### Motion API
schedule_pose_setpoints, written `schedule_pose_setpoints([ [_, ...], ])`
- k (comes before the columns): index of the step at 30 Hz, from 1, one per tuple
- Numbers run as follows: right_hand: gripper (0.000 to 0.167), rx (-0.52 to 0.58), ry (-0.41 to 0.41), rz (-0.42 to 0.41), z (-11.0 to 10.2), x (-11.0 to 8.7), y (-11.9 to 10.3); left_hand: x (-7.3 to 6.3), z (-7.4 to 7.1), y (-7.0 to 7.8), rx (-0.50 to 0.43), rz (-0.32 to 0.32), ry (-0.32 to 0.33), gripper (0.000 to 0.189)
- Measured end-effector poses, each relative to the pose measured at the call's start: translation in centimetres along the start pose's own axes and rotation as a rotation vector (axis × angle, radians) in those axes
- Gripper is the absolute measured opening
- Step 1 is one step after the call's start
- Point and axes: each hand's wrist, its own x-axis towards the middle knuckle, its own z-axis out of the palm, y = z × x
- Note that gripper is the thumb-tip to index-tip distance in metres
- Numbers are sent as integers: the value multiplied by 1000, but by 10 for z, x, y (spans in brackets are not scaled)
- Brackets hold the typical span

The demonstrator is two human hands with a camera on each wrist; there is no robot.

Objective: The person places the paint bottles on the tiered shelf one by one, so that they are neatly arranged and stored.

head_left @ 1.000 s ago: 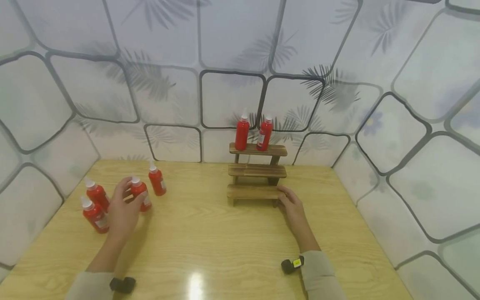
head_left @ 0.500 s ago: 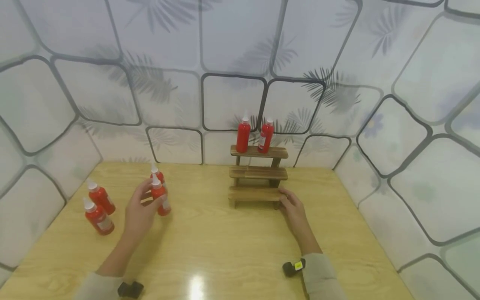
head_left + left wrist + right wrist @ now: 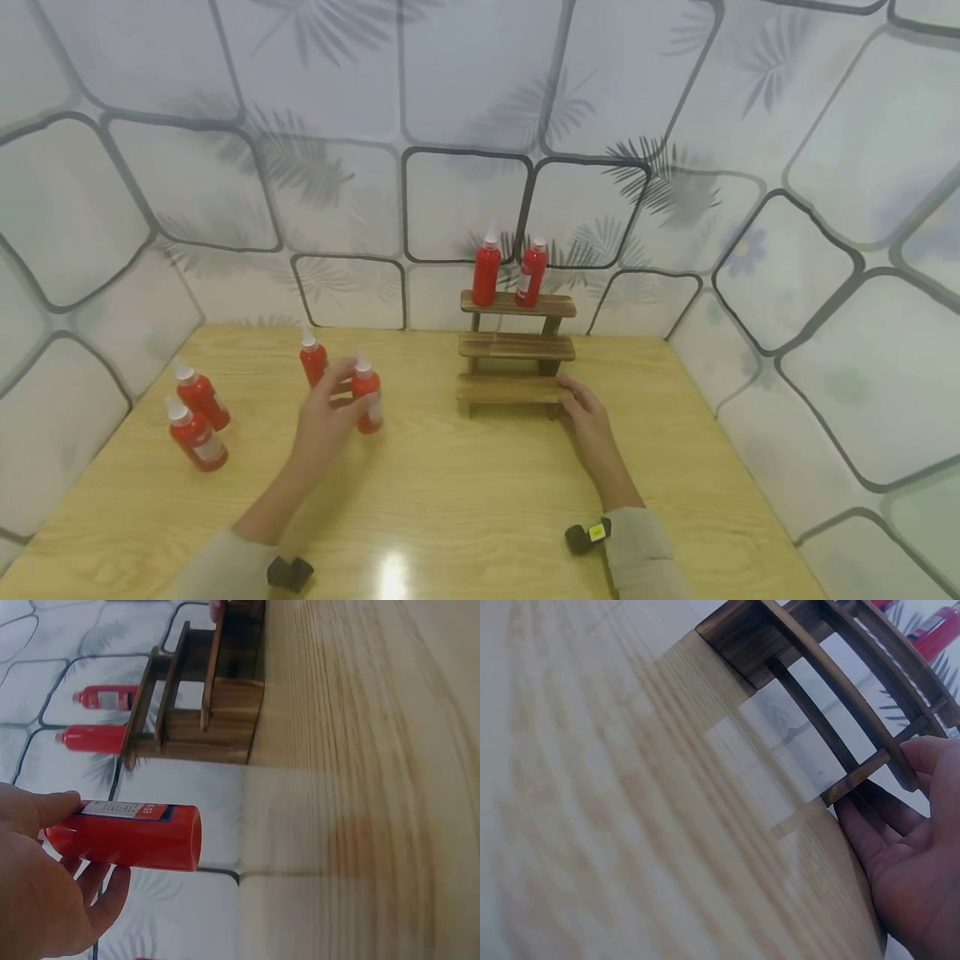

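Note:
My left hand (image 3: 324, 421) holds a red squeeze bottle (image 3: 366, 385) with a white pointed cap, left of the stand. In the left wrist view, thumb and fingers wrap the upper part of this bottle (image 3: 150, 844), and its base hangs clear of the wooden tabletop. A three-step wooden stand (image 3: 510, 388) rests at the back of the table. Its lowest step is gripped at the right end by my right hand (image 3: 588, 421), thumb on top and fingers below. On the top step stand two similar bottles, one red bottle (image 3: 486, 275) left and another bottle (image 3: 532, 275) right.
Just behind my left hand stands another red bottle (image 3: 313, 362), partly hidden. Two more, a rear bottle (image 3: 202, 396) and a front bottle (image 3: 198, 437), stand at the table's left side. A patterned wall (image 3: 337, 208) borders the table (image 3: 450, 508) behind and at both sides.
My left hand has carried its bottle to the right, away from the two bottles at the left and past the one behind. The right hand keeps its place on the stand.

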Motion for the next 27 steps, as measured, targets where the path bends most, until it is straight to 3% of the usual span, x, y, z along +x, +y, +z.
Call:
schedule_pose_setpoints([
  [16,44,33,-15,-5,0,1,2,14,58,11,-80,50,-139,57],
  [27,45,71,-4,6,1,1,0,28,95,32,-98,169,-186,57],
])
